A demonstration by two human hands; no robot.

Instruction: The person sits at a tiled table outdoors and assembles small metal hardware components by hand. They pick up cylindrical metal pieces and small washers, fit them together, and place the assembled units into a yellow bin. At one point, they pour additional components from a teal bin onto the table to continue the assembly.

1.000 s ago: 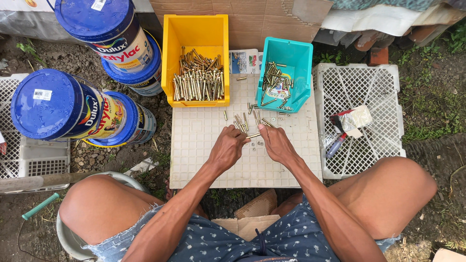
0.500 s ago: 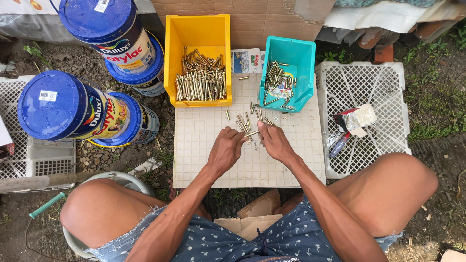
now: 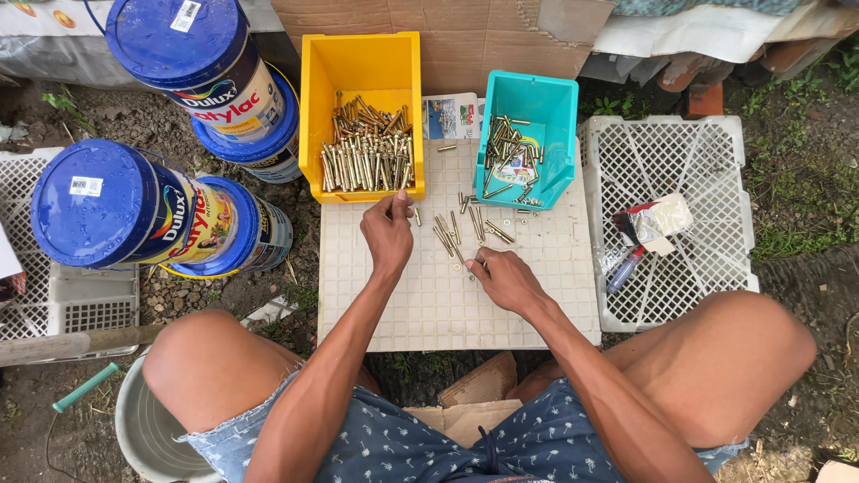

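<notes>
My left hand (image 3: 386, 231) reaches to the front lip of the yellow bin (image 3: 312, 107), fingers pinched on a brass bolt that they mostly hide. The bin holds a heap of long brass bolts (image 3: 367, 152). My right hand (image 3: 506, 279) rests on the white lattice board (image 3: 429, 304), its fingertips pinching one of the loose bolts (image 3: 455, 234) scattered there. Just beyond them stands a teal bin (image 3: 558, 134), tilted toward me, with more bolts and small parts inside.
Blue-lidded paint buckets (image 3: 116, 210) lie stacked at the left. A white plastic crate (image 3: 707, 179) at the right carries a small packet and a pen. Another white crate (image 3: 27, 304) and a grey basin (image 3: 148, 429) sit at the lower left. My bare knees flank the board.
My hands were together over the loose bolts. The left hand has since moved away up to the yellow bin's edge, while the right hand stayed low on the board.
</notes>
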